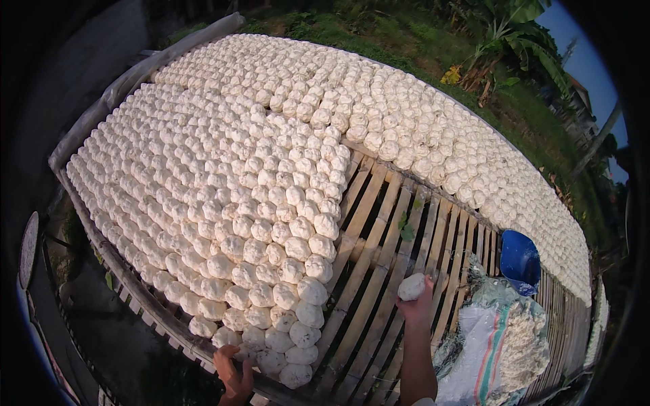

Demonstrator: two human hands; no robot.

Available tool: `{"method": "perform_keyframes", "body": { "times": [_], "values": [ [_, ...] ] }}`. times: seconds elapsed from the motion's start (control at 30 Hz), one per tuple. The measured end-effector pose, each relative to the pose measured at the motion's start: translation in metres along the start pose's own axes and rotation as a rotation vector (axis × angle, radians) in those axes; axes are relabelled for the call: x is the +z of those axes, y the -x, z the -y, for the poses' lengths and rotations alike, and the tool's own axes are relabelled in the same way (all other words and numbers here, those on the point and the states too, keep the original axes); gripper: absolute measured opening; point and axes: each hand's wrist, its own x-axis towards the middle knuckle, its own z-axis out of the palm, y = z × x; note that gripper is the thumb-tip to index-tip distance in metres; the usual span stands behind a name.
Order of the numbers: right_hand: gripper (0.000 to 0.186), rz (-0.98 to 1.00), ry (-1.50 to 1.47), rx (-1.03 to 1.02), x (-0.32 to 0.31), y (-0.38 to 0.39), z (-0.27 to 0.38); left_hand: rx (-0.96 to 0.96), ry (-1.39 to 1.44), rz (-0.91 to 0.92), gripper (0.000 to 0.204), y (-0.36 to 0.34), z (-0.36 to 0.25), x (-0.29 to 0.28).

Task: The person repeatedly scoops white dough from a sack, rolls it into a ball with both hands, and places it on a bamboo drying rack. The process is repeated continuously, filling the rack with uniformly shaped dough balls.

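Observation:
My right hand (418, 306) is closed around a white, rounded lump (410, 287) that looks like damp, pressed mash; it is held above the bamboo slats (369, 264). Close by the rack's near edge, my left hand (233, 377) has its fingers apart and slightly bent, with nothing seen in it. Its fingertips are beside the nearest white lumps (271, 361); whether they touch is unclear. Many similar lumps (223, 183) lie in tight rows over the left part of the rack, the last row bordering the bare slats.
On the right lies an open woven sack (477, 338) with crumbly white mash (525, 352) on it. A blue plastic scoop or tub (521, 262) stands behind it. Another lump-covered rack (433, 135) runs along the far side. A rolled sheet (135, 81) borders the left.

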Motion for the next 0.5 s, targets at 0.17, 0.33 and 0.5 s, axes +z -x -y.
{"method": "perform_keyframes", "body": {
  "times": [0.17,0.33,0.5],
  "values": [
    [0.044,0.066,0.043,-0.049,0.113,-0.098,0.025,-0.148,-0.460,0.235,0.053,0.025,0.023,0.026],
    [0.040,0.387,0.137,-0.260,0.253,-0.223,0.013,-0.302,-0.362,0.235,0.064,-0.011,0.013,0.051],
    [0.046,0.325,0.186,-0.542,0.404,-0.303,-0.012,-0.340,-0.352,0.236,0.058,-0.074,-0.007,0.069]
  ]
}}
